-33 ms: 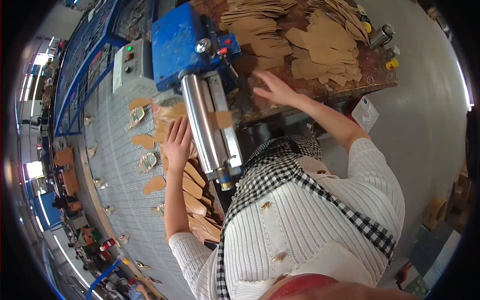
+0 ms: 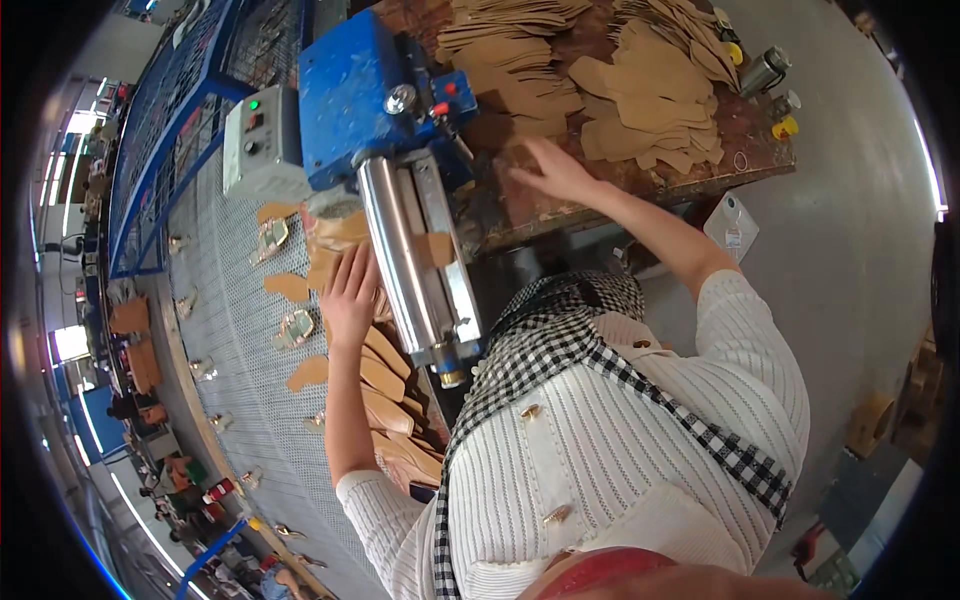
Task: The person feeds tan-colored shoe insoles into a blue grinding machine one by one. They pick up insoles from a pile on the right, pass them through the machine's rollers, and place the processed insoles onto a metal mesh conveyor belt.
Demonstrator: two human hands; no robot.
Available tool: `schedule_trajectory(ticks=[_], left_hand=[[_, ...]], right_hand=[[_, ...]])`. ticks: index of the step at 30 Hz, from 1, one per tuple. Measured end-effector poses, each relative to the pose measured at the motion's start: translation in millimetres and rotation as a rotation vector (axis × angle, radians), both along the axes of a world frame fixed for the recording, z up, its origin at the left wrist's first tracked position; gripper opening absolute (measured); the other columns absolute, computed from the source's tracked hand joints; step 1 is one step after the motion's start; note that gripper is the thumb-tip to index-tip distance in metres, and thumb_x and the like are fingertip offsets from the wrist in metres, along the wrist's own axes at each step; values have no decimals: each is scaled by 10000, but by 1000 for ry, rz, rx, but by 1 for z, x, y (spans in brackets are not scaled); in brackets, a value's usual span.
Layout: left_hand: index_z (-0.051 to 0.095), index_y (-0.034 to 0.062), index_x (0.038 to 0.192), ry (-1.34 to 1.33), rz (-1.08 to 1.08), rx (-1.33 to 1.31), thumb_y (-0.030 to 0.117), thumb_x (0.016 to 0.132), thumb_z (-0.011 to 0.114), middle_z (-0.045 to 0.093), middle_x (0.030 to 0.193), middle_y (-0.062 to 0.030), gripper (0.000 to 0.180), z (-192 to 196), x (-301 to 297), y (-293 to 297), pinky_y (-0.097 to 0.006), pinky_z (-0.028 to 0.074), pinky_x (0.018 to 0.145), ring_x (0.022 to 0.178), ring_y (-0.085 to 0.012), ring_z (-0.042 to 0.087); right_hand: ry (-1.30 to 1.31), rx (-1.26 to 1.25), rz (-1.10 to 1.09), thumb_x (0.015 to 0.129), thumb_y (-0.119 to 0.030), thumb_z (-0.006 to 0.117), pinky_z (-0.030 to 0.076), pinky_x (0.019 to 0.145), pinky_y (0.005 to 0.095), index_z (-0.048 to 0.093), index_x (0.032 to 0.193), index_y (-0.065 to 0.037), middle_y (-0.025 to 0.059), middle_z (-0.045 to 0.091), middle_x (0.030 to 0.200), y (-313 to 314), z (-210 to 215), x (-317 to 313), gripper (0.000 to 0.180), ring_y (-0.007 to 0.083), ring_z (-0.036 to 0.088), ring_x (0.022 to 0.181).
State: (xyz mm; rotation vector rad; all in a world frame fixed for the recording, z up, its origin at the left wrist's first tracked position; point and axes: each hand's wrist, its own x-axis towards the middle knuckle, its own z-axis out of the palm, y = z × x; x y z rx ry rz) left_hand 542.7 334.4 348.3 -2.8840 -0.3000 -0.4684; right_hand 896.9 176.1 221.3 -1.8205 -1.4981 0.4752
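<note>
A blue roller machine [image 2: 352, 95] stands in front of me with a long shiny metal roller [image 2: 395, 255]. A small tan insole-shaped piece [image 2: 433, 249] lies across the roller's right side, over the gap to the metal bar. My left hand [image 2: 350, 290] is at the roller's left side, fingers stretched out over tan pieces; the fingertips lie close to the roller. My right hand [image 2: 556, 172] hovers at the near edge of the brown table, thumb and fingers apart and slightly blurred, with nothing seen in it. Its nearest things are stacked tan insole pieces [image 2: 640, 95].
A mesh conveyor [image 2: 235, 300] at the left carries sandals [image 2: 295, 328] and loose tan pieces [image 2: 308, 373]. More tan pieces [image 2: 382, 378] lie below my left hand. A grey control box [image 2: 262, 145] adjoins the machine. A flask [image 2: 764, 72] stands at the table's right end [image 2: 775, 158].
The tan piece on the roller has shifted slightly left and toward me. My right hand has moved a little to the right. My left hand has slid slightly left.
</note>
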Motion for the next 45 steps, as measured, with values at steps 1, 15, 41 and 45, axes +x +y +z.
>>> schedule_trajectory(ticks=[1, 15, 41, 45], left_hand=[[539, 69, 1115, 25, 5, 46, 46, 748, 545, 570, 1129, -82, 368, 4, -8, 4, -392, 439, 908, 1054, -245, 544], [469, 19, 1230, -238, 925, -266, -144, 713, 368, 553, 1172, -127, 551, -12, -105, -67, -319, 441, 822, 1040, -276, 543], [423, -44, 1218, -1153, 1505, -576, -56, 633, 445, 506, 1163, -142, 586, -43, -136, -150, -355, 399, 908, 1037, -261, 508], [493, -8, 1074, -1415, 1438, -726, -76, 645, 468, 557, 931, -103, 435, -41, -98, -129, -308, 462, 687, 808, -187, 554]], right_hand=[[-36, -104, -81, 808, -479, 530, 353, 945, 417, 280, 1307, 14, 237, 418, 1225, 6, -15, 19, 744, 381, 398, 1139], [-455, -72, -333, 726, -195, 635, 380, 843, 420, 426, 1148, -73, 144, 448, 1178, 69, -96, 52, 486, 325, 439, 1070], [-448, -227, 175, 701, -423, 673, 308, 985, 405, 258, 1345, -85, 184, 424, 1238, 151, -43, 220, 838, 345, 385, 1157], [-437, -76, 190, 686, -353, 707, 358, 944, 390, 356, 1262, 23, 227, 482, 1163, 152, -51, 221, 773, 363, 448, 1089]])
